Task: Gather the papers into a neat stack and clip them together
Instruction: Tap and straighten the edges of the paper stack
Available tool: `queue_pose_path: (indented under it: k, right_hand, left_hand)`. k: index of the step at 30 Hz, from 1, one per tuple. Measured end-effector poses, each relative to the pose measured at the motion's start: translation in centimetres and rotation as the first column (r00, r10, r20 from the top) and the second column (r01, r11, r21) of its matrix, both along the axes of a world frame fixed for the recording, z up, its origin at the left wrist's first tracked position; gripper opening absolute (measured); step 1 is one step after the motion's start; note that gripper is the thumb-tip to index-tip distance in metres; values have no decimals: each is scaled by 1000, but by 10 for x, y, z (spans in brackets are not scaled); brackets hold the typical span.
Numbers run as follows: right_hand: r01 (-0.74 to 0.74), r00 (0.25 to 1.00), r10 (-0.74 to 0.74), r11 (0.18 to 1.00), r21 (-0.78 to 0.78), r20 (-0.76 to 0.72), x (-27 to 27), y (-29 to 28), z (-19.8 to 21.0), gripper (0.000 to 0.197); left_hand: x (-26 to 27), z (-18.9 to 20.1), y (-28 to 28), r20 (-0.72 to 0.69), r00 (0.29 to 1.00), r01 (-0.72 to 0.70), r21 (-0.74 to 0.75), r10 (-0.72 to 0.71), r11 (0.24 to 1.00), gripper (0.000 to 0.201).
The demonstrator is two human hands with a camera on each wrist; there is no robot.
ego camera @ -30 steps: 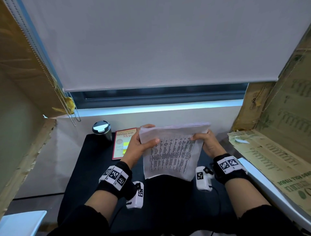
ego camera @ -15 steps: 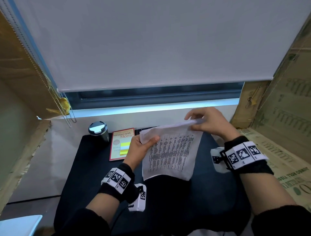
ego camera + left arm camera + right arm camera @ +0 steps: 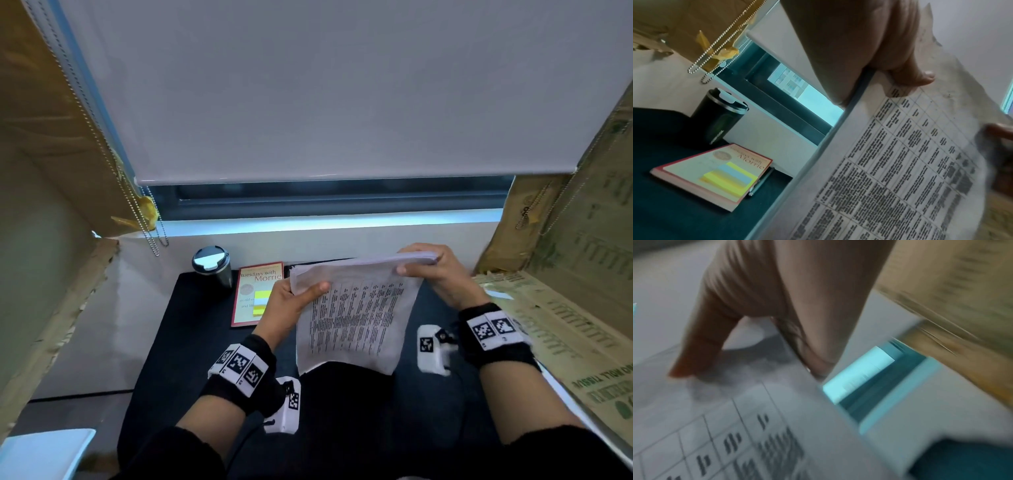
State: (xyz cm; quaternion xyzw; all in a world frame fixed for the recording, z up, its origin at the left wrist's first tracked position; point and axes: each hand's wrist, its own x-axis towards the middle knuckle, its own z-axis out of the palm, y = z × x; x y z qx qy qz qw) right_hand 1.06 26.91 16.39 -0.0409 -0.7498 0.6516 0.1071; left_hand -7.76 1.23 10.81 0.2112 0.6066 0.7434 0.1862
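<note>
From the head view, you hold the papers (image 3: 356,315) upright over the black tabletop (image 3: 191,342), printed side toward you, with the bottom edge hanging above the dark surface. Your left hand (image 3: 291,305) has its grip clamped on the upper left corner of the sheets, thumb lying across the printed face. Your right hand (image 3: 438,274) grasps the upper right corner, fingers curled over the top edge where the layered sheet edges show. A black travel mug (image 3: 214,269) stands at the far left of the tabletop, and just beside it lies a red-bordered book (image 3: 255,294) with a pad of sticky notes (image 3: 262,303) on its cover. Cardboard (image 3: 575,308) leans at your right, and a lowered roller blind (image 3: 325,85) fills the window ahead.

From the left wrist view, your thumb (image 3: 914,78) presses on the printed table at the sheets' edge, the rest of the fingers hidden behind the paper. Past the sheets' edge you can see the mug, the book with the notes on top, and a pen (image 3: 761,181) lying touching the book's far side.

From the right wrist view, the picture is blurred; your thumb (image 3: 701,340) rests on the front of the top sheet while the other fingers wrap behind the edge
</note>
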Motion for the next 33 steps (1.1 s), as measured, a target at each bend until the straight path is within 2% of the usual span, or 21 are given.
queue_pose_path:
  k: [1,2,3,5,7,9,12,14,15,18,19,21,22,24,26,27,28,29,31,33]
  right_hand:
    - [34,999,-40,989,-144,-36,1,0,-13,21]
    - [59,998,-66,973,-223,-25,4,-3,-23,21]
    - [77,997,-82,968,-239,-9,9,-10,-28,21]
    - [111,993,-103,981,-156,55,14,-22,-38,27]
    - [167,982,-157,981,-98,105,17,-30,-42,31]
    - [185,980,-174,976,-116,100,14,-30,-44,32]
    - [237,970,-222,956,-175,101,11,-23,-43,40]
    - [249,966,-231,953,-173,116,9,-24,-46,39]
    - [238,966,-218,960,-151,136,9,-26,-50,35]
    - [192,955,-176,980,-47,237,13,-31,-68,29]
    - [187,951,-172,982,-34,255,16,-32,-71,30]
    - [182,946,-179,983,13,271,19,-30,-71,28]
    - [157,949,-162,987,43,271,18,-28,-69,28]
    - [59,955,-85,993,100,282,14,-23,-59,30]
    - [-36,949,-31,978,206,313,4,-23,-41,24]
    - [-81,947,-18,953,293,320,-1,-24,-32,23]
    - [-127,946,-11,906,403,323,-7,-26,-22,22]
    - [-170,946,-11,835,524,324,-11,-31,-13,22]
    - [-223,948,-18,672,706,316,-17,-39,-1,22]
    - [-238,941,-61,584,776,334,-17,-34,1,24]
  left_hand:
    - [0,-1,1,12,1000,-5,11,5,1000,12]
    - [0,1,2,21,1000,-13,21,13,1000,13]
    - [-1,2,3,29,999,-24,36,23,999,17]
    - [-2,4,5,37,999,-34,35,32,999,25]
    - [-3,6,7,36,999,-39,30,38,999,15]
    - [-3,9,9,26,998,-50,41,49,998,7]
    - [0,16,11,9,998,-58,73,57,996,7]
    - [2,15,12,23,997,-70,65,69,995,7]
    - [2,11,12,51,996,-73,56,70,996,14]
    - [3,-2,10,106,991,-85,-22,87,996,55]
    - [2,0,8,88,991,-100,-33,102,994,55]
    - [-3,11,2,-28,990,-140,-52,139,989,42]
    - [-7,20,-2,-150,975,-176,-79,162,981,40]
    - [-12,41,-11,-448,876,-279,-170,179,945,42]
    - [-15,58,-17,-673,735,-373,-312,74,874,44]
    - [-15,63,-18,-721,692,-399,-393,-8,828,45]
    - [-16,63,-19,-703,707,-373,-462,-75,804,43]
    - [-16,62,-20,-630,768,-288,-499,-114,818,39]
    - [-14,51,-21,-375,924,-77,-390,-82,918,29]
    - [-15,34,-29,-193,981,-50,-243,2,969,27]
